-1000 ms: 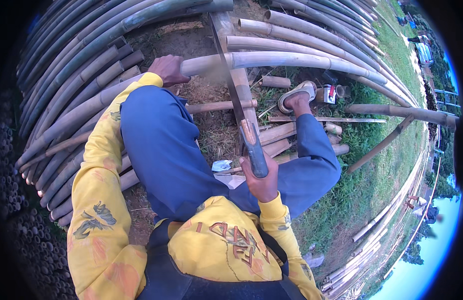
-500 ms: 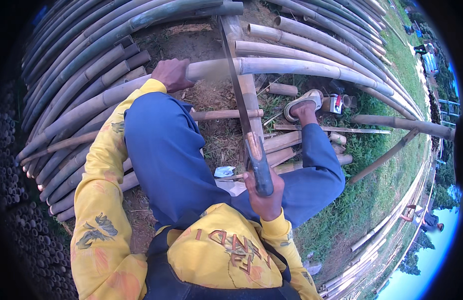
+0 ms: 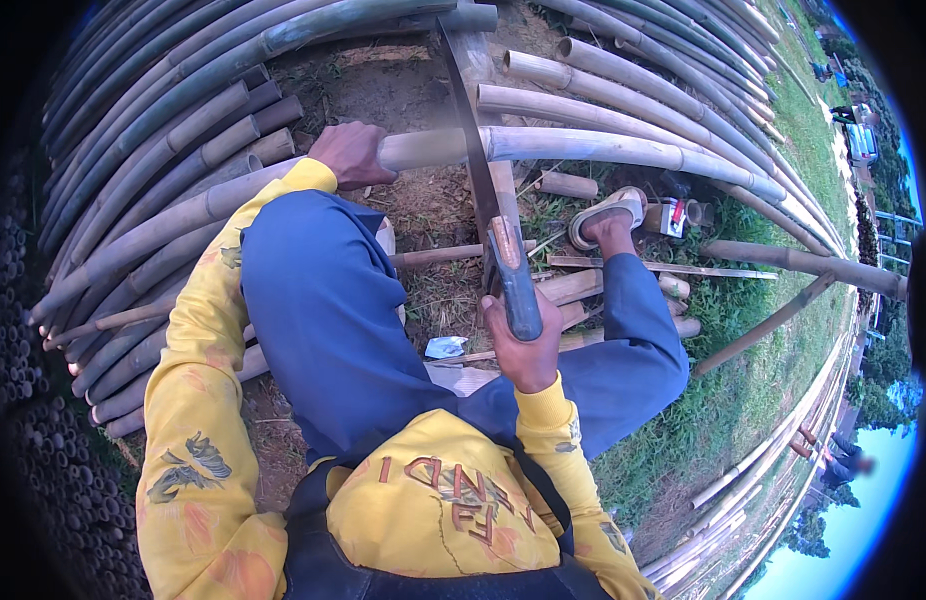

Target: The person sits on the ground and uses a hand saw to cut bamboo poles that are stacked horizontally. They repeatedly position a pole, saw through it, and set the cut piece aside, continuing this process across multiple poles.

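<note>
A long bamboo pole (image 3: 623, 148) lies across the view, resting over an upright-looking wooden support (image 3: 505, 190). My left hand (image 3: 353, 155) is closed around the pole, left of the cut place. In my right hand (image 3: 523, 345) is the dark handle of a handsaw (image 3: 480, 165), its grip worn to bare wood near the blade. The long narrow blade crosses the pole just right of my left hand, its tip pointing away from me. How deep the teeth sit in the bamboo cannot be made out.
Stacked bamboo poles (image 3: 163, 130) fill the left, with more poles (image 3: 623, 90) at the far right. Short cut pieces (image 3: 568, 185) lie near my sandalled foot (image 3: 613, 215). A small red-and-white box (image 3: 666, 215) sits beyond it. Another person (image 3: 841, 462) is at the right.
My right hand and the saw have moved forward, away from my body, along the cut. My left hand stays closed on the pole.
</note>
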`<move>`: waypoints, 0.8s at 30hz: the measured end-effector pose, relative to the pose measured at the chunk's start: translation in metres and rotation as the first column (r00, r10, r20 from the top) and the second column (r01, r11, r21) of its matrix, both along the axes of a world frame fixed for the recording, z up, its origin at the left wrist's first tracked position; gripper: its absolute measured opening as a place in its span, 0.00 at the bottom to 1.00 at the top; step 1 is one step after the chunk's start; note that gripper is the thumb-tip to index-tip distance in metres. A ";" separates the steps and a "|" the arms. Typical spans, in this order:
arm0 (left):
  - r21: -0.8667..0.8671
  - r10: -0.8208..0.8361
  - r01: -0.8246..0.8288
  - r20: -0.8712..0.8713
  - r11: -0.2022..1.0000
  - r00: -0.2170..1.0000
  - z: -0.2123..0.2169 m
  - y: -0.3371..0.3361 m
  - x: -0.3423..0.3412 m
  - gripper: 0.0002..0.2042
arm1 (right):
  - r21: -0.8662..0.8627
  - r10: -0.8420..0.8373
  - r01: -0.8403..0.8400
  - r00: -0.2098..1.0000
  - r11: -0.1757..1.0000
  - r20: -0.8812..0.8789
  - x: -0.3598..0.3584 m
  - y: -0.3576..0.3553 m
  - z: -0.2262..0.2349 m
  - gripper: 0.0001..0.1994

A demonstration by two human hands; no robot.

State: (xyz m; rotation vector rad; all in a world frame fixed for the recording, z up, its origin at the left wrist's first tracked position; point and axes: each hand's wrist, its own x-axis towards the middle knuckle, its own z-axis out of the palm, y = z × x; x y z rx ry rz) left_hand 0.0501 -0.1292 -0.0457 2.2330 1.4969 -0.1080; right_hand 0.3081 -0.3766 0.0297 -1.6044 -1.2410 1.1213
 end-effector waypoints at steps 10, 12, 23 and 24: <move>-0.178 0.025 -0.014 0.059 0.984 0.998 -0.002 0.021 0.002 0.31 | 0.026 0.051 -0.055 0.992 0.998 0.113 0.013 -0.062 0.049 0.09; -0.207 0.007 0.004 0.051 0.978 0.999 0.002 0.030 -0.001 0.31 | -0.014 0.002 0.000 0.991 1.000 0.132 0.017 -0.065 0.044 0.09; 0.047 0.000 0.003 -0.053 0.999 0.999 -0.003 0.012 -0.001 0.30 | -0.062 -0.007 0.005 1.000 0.998 -0.026 0.016 -0.024 0.046 0.06; -0.034 -0.013 0.012 -0.030 0.999 0.999 0.003 0.008 -0.001 0.28 | -0.058 0.015 -0.012 0.999 0.998 0.046 0.012 -0.043 0.045 0.07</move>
